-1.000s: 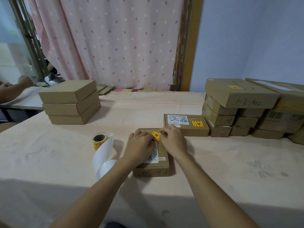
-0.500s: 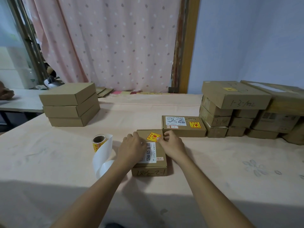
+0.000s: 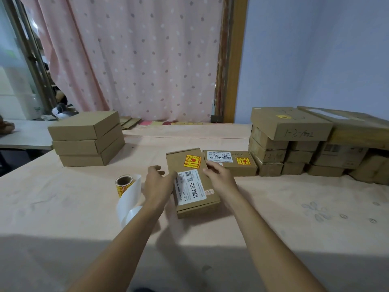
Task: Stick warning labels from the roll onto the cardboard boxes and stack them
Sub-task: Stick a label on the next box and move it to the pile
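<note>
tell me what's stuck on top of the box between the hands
On the box: a yellow warning label, a white shipping label and a small sticker. The left hand covers the shipping label's left edge.

White label (image 3: 192, 187) on the near box (image 3: 189, 205) reads 12V4A-5525, and above it sits a yellow-and-red warning sticker (image 3: 192, 161), characters too small to read. Handwriting on the big box (image 3: 290, 125) at right starts 1-3-, rest unclear.
</note>
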`<state>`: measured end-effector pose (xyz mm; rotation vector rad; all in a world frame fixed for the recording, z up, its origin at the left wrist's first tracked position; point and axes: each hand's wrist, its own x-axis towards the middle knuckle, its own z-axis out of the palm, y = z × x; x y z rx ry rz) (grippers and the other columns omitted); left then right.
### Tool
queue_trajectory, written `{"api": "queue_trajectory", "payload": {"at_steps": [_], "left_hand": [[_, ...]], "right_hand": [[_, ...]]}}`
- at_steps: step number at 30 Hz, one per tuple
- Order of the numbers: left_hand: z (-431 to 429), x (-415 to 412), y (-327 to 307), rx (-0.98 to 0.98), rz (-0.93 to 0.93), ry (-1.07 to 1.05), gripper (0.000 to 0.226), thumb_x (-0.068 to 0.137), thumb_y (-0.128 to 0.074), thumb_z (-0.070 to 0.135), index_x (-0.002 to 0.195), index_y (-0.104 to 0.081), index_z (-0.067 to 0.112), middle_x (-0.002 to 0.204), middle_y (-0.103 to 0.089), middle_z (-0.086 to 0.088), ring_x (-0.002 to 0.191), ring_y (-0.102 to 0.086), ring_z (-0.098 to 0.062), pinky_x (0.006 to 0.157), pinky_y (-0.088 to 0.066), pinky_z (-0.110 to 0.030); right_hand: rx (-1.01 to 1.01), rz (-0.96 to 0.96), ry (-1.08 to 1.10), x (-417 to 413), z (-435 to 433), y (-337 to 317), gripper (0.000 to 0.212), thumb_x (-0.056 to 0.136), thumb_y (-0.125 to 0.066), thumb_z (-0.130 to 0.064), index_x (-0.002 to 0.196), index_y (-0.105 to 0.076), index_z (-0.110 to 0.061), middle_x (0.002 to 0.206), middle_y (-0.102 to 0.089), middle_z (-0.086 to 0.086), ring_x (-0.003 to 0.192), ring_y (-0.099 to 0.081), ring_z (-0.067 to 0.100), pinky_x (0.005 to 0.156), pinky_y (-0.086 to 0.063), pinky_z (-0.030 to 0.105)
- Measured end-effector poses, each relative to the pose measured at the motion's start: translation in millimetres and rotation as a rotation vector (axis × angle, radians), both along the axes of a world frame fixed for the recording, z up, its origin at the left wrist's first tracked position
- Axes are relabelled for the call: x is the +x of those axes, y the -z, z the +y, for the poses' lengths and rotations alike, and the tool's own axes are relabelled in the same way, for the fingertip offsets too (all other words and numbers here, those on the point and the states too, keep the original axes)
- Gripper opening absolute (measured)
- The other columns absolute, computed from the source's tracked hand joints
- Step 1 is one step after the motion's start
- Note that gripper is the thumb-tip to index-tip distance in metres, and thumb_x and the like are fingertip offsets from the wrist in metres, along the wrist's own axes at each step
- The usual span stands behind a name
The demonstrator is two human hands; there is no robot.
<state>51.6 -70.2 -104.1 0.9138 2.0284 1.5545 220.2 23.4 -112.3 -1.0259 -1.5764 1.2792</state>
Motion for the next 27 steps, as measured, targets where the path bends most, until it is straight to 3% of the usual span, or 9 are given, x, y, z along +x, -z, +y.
{"api": "queue_trajectory", "payload": {"at_steps": [3, 6, 8, 12, 14, 16, 22, 25, 27], "left_hand": [[1.9, -5.4, -9.1, 0.067, -0.370, 0.192, 0.052, 0.081, -0.068, 0.029, 0.119, -0.057, -0.004, 0.101, -0.075, -0.018, 0.081, -0.070, -0.031, 0.078, -0.056, -0.044], [-1.4, -7.4, -15.1, 0.101, -0.528, 0.267, 0.031, 0.089, -0.065, 0.017, 0.108, -0.069, -0.008, 0.096, -0.075, -0.026, 0.068, -0.068, -0.027, 0.076, -0.053, -0.040], [-0.7, -5.5, -14.3, 0.156, -0.581, 0.248, 0.031, 0.089, -0.069, 0.014, 0.110, -0.068, -0.008, 0.091, -0.074, -0.022, 0.061, -0.068, -0.022, 0.068, -0.055, -0.034], [8.9, 7.9, -7.8, 0.241, -0.691, 0.180, 0.037, 0.087, -0.075, 0.013, 0.115, -0.064, -0.008, 0.084, -0.074, -0.017, 0.060, -0.069, -0.019, 0.067, -0.060, -0.033], [15.9, 18.9, -4.7, 0.295, -0.797, 0.163, 0.038, 0.086, -0.076, 0.013, 0.116, -0.063, -0.007, 0.084, -0.074, -0.016, 0.064, -0.070, -0.021, 0.067, -0.062, -0.032], [23.9, 34.9, -4.1, 0.339, -0.865, 0.151, 0.037, 0.087, -0.076, 0.011, 0.118, -0.062, -0.005, 0.097, -0.075, -0.021, 0.073, -0.072, -0.025, 0.070, -0.064, -0.033], [55.6, 91.8, 1.1, 0.319, -0.914, 0.231, 0.037, 0.090, -0.075, 0.014, 0.122, -0.063, -0.001, 0.100, -0.071, -0.020, 0.076, -0.070, -0.025, 0.081, -0.063, -0.038], [71.4, 100.9, 9.0, 0.245, -0.843, 0.215, 0.044, 0.092, -0.075, 0.029, 0.123, -0.060, 0.001, 0.100, -0.068, -0.021, 0.084, -0.070, -0.029, 0.080, -0.063, -0.040], [79.2, 94.9, 15.3, 0.206, -0.693, 0.105, 0.052, 0.091, -0.073, 0.038, 0.122, -0.052, 0.003, 0.101, -0.065, -0.018, 0.081, -0.069, -0.029, 0.069, -0.061, -0.038]], "right_hand": [[0.001, 0.070, 0.043, 3.6, 1.7, -12.2, 0.020, 0.098, -0.066, -0.022, 0.117, -0.070, -0.028, 0.122, -0.069, -0.004, 0.113, -0.067, 0.016, 0.100, -0.055, 0.038], [-0.118, 0.242, 0.037, 10.2, 4.4, -24.2, 0.013, 0.097, -0.068, -0.023, 0.108, -0.067, -0.017, 0.112, -0.075, 0.009, 0.104, -0.073, 0.026, 0.089, -0.057, 0.043], [-0.188, 0.314, 0.050, 16.3, 7.3, -29.3, 0.016, 0.098, -0.067, -0.029, 0.108, -0.067, -0.016, 0.108, -0.078, 0.006, 0.103, -0.074, 0.021, 0.087, -0.057, 0.043], [-0.178, 0.261, 0.196, 31.4, 13.3, -20.3, 0.035, 0.085, -0.070, -0.052, 0.097, -0.067, -0.019, 0.096, -0.077, -0.005, 0.098, -0.070, 0.016, 0.088, -0.054, 0.038], [-0.196, 0.207, 0.258, 40.3, 9.1, -10.8, 0.055, 0.076, -0.073, -0.065, 0.106, -0.065, -0.020, 0.107, -0.074, -0.006, 0.105, -0.067, 0.015, 0.096, -0.053, 0.040], [-0.251, 0.222, 0.212, 49.4, 4.6, -3.1, 0.066, 0.071, -0.076, -0.070, 0.115, -0.062, -0.022, 0.115, -0.072, -0.005, 0.104, -0.070, 0.017, 0.088, -0.058, 0.040], [-0.230, 0.319, 0.231, 75.9, 11.0, 1.8, 0.050, 0.090, -0.078, -0.030, 0.133, -0.056, -0.018, 0.107, -0.075, 0.007, 0.085, -0.074, 0.024, 0.059, -0.054, 0.023], [-0.226, 0.450, 0.309, 93.7, 30.1, 7.0, 0.051, 0.091, -0.076, -0.015, 0.138, -0.058, -0.004, 0.110, -0.072, 0.012, 0.093, -0.069, 0.018, 0.069, -0.060, 0.022], [-0.215, 0.470, 0.352, 103.7, 44.3, 10.8, 0.046, 0.093, -0.075, -0.015, 0.134, -0.061, -0.002, 0.103, -0.071, 0.010, 0.091, -0.067, 0.016, 0.073, -0.061, 0.023]]}}
